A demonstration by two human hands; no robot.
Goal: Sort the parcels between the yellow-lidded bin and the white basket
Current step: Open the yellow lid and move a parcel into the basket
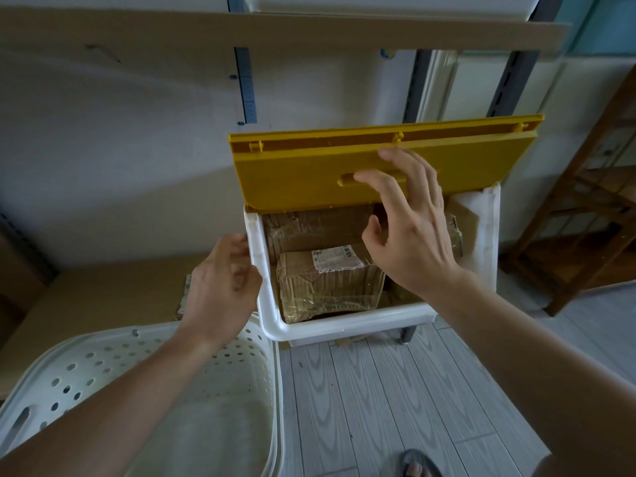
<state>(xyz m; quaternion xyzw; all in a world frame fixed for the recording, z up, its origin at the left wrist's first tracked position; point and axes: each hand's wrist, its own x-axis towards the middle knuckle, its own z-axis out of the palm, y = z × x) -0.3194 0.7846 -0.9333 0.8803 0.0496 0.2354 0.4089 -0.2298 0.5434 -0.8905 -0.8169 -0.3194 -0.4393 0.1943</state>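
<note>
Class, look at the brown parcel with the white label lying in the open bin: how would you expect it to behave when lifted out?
The labelled parcel is wrinkled and dented, so it probably gives under the fingers instead of staying rigid. Its glossy tape wrap may be a little slippery. It looks boxy with flat sides, so it should not roll.

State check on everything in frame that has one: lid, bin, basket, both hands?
Yellow plastic lid: raised, open.
White plastic bin: open, holding taped cardboard parcels.
White perforated basket: empty.
Left hand: loosely curled at bin's rim, holding nothing.
Right hand: open, fingers spread before lid.
</note>
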